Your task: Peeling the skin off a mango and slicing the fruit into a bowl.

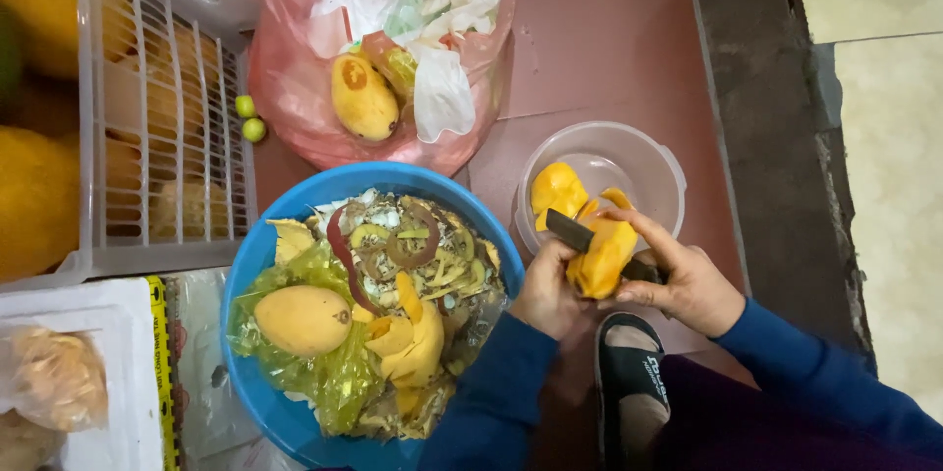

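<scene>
My left hand [546,296] cups a peeled orange mango [601,260] from below. My right hand [688,279] grips a dark-bladed knife [570,231] whose blade lies across the top of that mango. Both hands are just over the near edge of a clear plastic bowl [643,162], which holds cut mango pieces [556,188]. To the left, a blue basin [257,250] is filled with mango peels, scraps and a whole yellow mango [302,320].
A pink plastic bag [285,88] of waste with a mango [361,98] inside sits behind the basin. A white crate [162,127] of mangoes stands at left, two small green fruits [249,117] beside it. My sandalled foot [631,383] rests on the red floor.
</scene>
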